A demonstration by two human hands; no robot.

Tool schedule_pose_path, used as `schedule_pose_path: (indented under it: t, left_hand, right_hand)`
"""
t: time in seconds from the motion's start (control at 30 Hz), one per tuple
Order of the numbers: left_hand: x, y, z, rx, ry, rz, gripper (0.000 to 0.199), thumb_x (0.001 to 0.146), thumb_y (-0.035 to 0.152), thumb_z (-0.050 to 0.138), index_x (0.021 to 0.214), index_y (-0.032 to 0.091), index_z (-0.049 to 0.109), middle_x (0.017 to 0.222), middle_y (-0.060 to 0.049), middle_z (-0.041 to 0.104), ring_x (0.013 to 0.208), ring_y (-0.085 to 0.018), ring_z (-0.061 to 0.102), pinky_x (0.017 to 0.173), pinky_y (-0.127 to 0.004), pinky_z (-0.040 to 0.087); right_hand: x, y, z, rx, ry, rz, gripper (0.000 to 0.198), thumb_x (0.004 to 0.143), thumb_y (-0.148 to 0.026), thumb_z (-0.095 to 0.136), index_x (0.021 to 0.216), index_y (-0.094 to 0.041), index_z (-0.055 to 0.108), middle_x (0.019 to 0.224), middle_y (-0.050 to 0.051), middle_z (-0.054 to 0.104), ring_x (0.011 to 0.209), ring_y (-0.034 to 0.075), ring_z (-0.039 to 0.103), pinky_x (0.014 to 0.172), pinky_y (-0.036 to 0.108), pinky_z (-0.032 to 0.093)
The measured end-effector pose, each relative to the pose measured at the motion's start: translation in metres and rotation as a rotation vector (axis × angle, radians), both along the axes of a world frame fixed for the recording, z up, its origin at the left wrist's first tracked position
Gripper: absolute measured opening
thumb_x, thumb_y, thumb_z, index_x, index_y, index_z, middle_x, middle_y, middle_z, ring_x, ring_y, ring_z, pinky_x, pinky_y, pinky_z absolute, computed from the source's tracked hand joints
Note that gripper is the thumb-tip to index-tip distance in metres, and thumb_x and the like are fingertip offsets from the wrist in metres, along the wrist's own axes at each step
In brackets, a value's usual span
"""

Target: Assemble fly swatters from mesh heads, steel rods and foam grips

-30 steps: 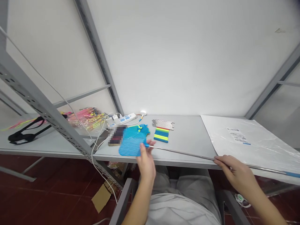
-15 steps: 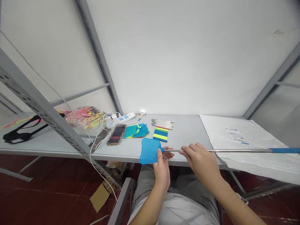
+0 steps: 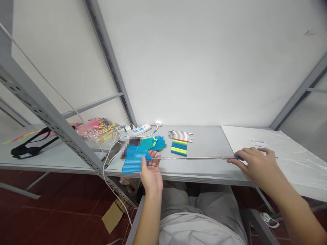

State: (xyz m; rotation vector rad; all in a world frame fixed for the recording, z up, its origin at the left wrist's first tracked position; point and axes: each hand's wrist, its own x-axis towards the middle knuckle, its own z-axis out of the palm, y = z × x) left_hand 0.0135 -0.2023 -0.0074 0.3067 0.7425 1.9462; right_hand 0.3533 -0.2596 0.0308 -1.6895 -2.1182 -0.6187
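A blue fly swatter (image 3: 190,158) with a thin metal shaft lies level across my front, just above the table's near edge. My left hand (image 3: 152,173) pinches its neck, where the perforated blue head (image 3: 134,160) meets the shaft, palm turned up. On the far right my right hand (image 3: 258,165) is wrapped over the blue grip, whose end sticks out past the fingers. Behind the swatter sit several blue and yellow grip tubes (image 3: 179,148) in a row. Several metal rods (image 3: 181,135) lie beyond them. Loose swatter heads (image 3: 157,143) are piled to the left, partly behind the held head.
A white power strip (image 3: 139,130) with cables stands at the back left, beside a grey metal upright (image 3: 68,134). Bagged colourful items (image 3: 97,131) and a black strap (image 3: 28,149) lie further left. White packaging sheet (image 3: 288,143) covers the table's right side.
My left hand and the swatter head have moved left. My right hand has slid right from the metal shaft onto the blue grip. The visible shaft is shorter.
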Motion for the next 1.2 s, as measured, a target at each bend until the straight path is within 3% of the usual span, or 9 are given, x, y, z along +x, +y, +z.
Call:
schedule_pose_path:
  t: [0.07,0.17,0.27,0.47,0.67,0.8,0.97,1.1,1.2]
  left_hand:
    - [-0.009,0.003,0.000,-0.016,-0.024,0.022,0.024,0.092,0.031,0.051,0.101,0.015,0.065,0.099,-0.010,0.072,0.080,-0.017,0.070,0.083,-0.032,0.050]
    - [-0.013,0.006,-0.004,-0.012,-0.045,0.066,0.023,0.094,0.032,0.048,0.106,0.019,0.063,0.113,-0.009,0.069,0.087,-0.017,0.070,0.085,-0.033,0.050]
    - [-0.009,0.008,-0.009,-0.017,-0.064,0.067,0.027,0.097,0.033,0.043,0.106,0.019,0.064,0.120,-0.010,0.066,0.098,-0.018,0.068,0.087,-0.032,0.050]
    - [0.006,0.006,-0.014,-0.041,-0.099,0.017,0.029,0.098,0.035,0.041,0.107,0.021,0.065,0.124,-0.009,0.064,0.107,-0.019,0.065,0.088,-0.032,0.050]
    - [0.046,-0.014,-0.008,0.038,-0.036,-0.223,0.030,0.095,0.042,0.049,0.113,0.022,0.063,0.122,-0.011,0.066,0.114,-0.024,0.062,0.092,-0.036,0.048]
    - [0.065,-0.028,-0.002,0.075,0.026,-0.211,0.034,0.092,0.046,0.053,0.115,0.022,0.061,0.120,-0.012,0.067,0.115,-0.025,0.061,0.094,-0.039,0.047]
    - [0.083,-0.050,0.007,0.120,0.100,-0.319,0.039,0.091,0.050,0.052,0.113,0.020,0.063,0.113,-0.013,0.070,0.109,-0.027,0.064,0.092,-0.041,0.049]
    - [0.070,-0.047,0.010,0.150,0.243,-0.346,0.039,0.089,0.047,0.056,0.108,0.015,0.067,0.110,-0.015,0.071,0.104,-0.027,0.066,0.091,-0.040,0.048]
    - [0.054,-0.037,0.009,0.138,0.270,-0.404,0.039,0.088,0.045,0.060,0.109,0.013,0.068,0.105,-0.015,0.072,0.091,-0.024,0.069,0.088,-0.038,0.049]
  right_hand:
    - [0.004,0.002,-0.003,-0.088,0.052,0.093,0.042,0.093,-0.059,0.041,0.085,-0.023,0.063,0.083,0.003,0.067,0.075,0.020,0.059,0.084,0.041,0.036]
    - [0.000,0.002,-0.004,-0.191,0.093,0.139,0.039,0.093,-0.057,0.042,0.088,-0.026,0.065,0.083,0.003,0.068,0.070,0.020,0.059,0.070,0.034,0.039]
    - [-0.005,0.001,0.000,-0.124,0.058,0.103,0.040,0.094,-0.056,0.041,0.089,-0.026,0.067,0.079,0.003,0.067,0.065,0.019,0.058,0.063,0.032,0.035]
    - [-0.002,0.003,0.007,0.009,-0.006,0.131,0.040,0.095,-0.053,0.040,0.089,-0.025,0.067,0.077,0.003,0.066,0.062,0.018,0.055,0.066,0.033,0.034]
    - [-0.055,0.004,-0.005,-0.172,0.020,0.268,0.036,0.098,-0.044,0.040,0.081,-0.023,0.064,0.069,0.001,0.065,0.060,0.016,0.057,0.058,0.029,0.031]
    - [-0.081,0.008,-0.008,-0.184,0.086,0.249,0.035,0.098,-0.045,0.040,0.086,-0.022,0.063,0.073,0.002,0.067,0.062,0.016,0.059,0.057,0.028,0.031]
    - [-0.110,0.005,-0.007,-0.415,0.366,0.359,0.037,0.100,-0.044,0.034,0.087,-0.021,0.060,0.074,0.002,0.067,0.065,0.016,0.060,0.059,0.026,0.034]
    - [-0.125,0.001,0.000,-0.588,0.668,0.417,0.034,0.098,-0.044,0.038,0.083,-0.021,0.057,0.071,0.000,0.061,0.064,0.014,0.053,0.060,0.026,0.034]
    - [-0.127,-0.003,0.000,-0.877,1.028,0.497,0.032,0.094,-0.048,0.046,0.083,-0.020,0.057,0.065,-0.004,0.048,0.057,0.010,0.040,0.054,0.023,0.031]
